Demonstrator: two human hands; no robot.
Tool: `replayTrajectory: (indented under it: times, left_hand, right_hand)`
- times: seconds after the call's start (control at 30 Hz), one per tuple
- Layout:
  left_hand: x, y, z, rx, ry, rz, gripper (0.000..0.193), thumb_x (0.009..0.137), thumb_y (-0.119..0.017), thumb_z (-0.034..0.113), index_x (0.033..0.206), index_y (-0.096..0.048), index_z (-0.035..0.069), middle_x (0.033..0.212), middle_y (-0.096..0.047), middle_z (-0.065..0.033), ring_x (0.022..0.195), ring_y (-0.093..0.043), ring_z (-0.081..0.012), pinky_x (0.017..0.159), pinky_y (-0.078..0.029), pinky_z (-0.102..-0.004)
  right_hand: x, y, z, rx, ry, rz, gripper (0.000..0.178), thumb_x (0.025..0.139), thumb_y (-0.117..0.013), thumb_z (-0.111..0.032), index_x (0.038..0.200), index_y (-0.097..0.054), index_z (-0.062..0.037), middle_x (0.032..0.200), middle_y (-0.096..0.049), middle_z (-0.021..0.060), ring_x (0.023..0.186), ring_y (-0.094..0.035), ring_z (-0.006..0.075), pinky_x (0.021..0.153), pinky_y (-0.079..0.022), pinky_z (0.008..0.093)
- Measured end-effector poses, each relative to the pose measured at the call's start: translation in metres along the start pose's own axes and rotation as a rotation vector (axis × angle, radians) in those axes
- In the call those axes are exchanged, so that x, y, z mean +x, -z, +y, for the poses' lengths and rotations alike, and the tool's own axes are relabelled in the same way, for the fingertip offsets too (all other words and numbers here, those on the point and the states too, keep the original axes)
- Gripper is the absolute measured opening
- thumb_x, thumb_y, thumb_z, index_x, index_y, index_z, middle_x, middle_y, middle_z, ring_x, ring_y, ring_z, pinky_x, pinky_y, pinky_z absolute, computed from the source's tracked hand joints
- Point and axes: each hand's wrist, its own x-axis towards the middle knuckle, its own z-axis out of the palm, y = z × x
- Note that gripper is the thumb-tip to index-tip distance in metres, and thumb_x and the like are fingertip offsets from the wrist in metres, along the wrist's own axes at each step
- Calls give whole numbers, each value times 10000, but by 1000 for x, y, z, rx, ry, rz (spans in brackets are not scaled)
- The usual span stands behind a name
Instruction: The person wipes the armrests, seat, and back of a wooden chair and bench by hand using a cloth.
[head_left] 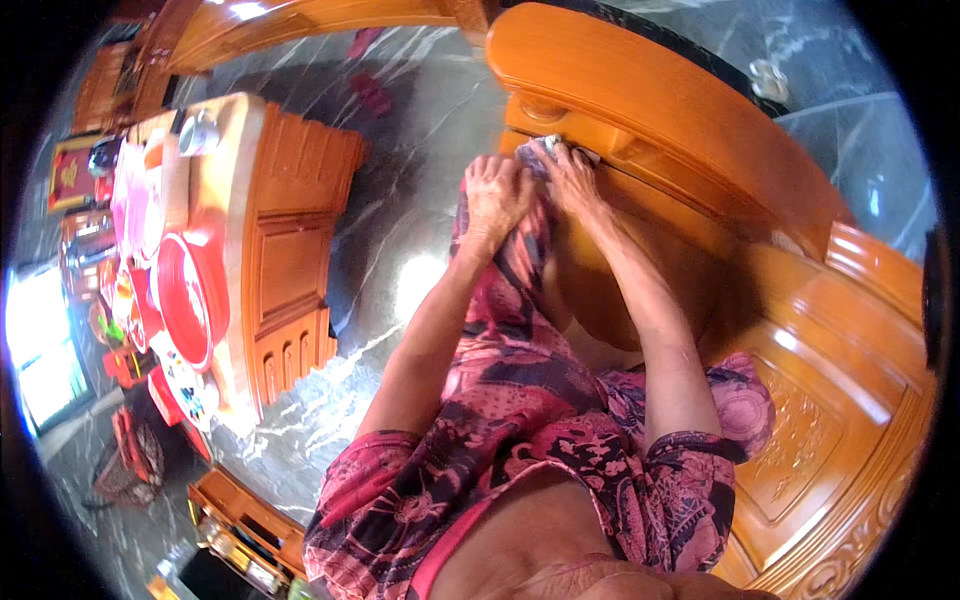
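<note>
My right hand (572, 182) presses a small crumpled light-coloured cloth (540, 150) against the front of the orange-brown wooden seat (690, 225), just below its curved armrest (640, 90). Part of the cloth sticks out past the fingers. Close beside it, my left hand (498, 200) is curled with its knuckles up, over the knee of my pink and dark patterned trousers (510, 300). Whatever lies under those fingers is hidden.
To the left stands a wooden table (300, 250) carrying a red basin (190, 300), a white mug (199, 133) and other items. The carved wooden seat (800, 430) continues at right. Marbled grey floor (430, 130) lies between. A small ornament (768, 80) sits beyond the armrest.
</note>
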Motion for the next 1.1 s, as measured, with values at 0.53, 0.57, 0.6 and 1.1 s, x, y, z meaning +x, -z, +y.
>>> replayTrajectory:
  times: [0.53, 0.57, 0.6, 1.1]
  left_hand:
    - [-7, 4, -9, 97, 2, -63, 241, 794, -600, 264, 918, -624, 58, 944, -616, -128, 946, -535, -310, 851, -405, -430]
    - [-4, 3, -7, 91, -7, -57, 241, 794, -600, 264, 918, -624, 58, 944, -616, -128, 946, -535, -310, 851, -405, -430]
    - [-1, 2, -5, 90, -10, -53, 239, 794, -599, 260, 919, -620, 57, 950, -615, -130, 954, -533, -311, 854, -404, -428]
    - [-18, 16, -8, -15, -17, 29, 227, 767, -631, 219, 913, -606, 47, 979, -591, -128, 999, -518, -316, 922, -398, -432]
  right_hand:
    - [52, -25, -26, -218, 183, 41, 537, 882, -540, -183, 1374, -365, -307, 1076, -497, 126, 825, -612, 344, 611, -550, 446]
    - [49, -24, -20, -228, 179, 48, 537, 882, -540, -183, 1374, -365, -307, 1076, -497, 126, 825, -612, 344, 611, -550, 446]
    - [45, -24, -14, -253, 147, 38, 540, 882, -537, -173, 1378, -362, -294, 1096, -499, 128, 833, -612, 347, 615, -551, 444]
    - [-68, 35, 45, -382, -210, -348, 480, 908, -537, -127, 1350, -390, -241, 1317, -439, 246, 974, -623, 412, 738, -561, 488]
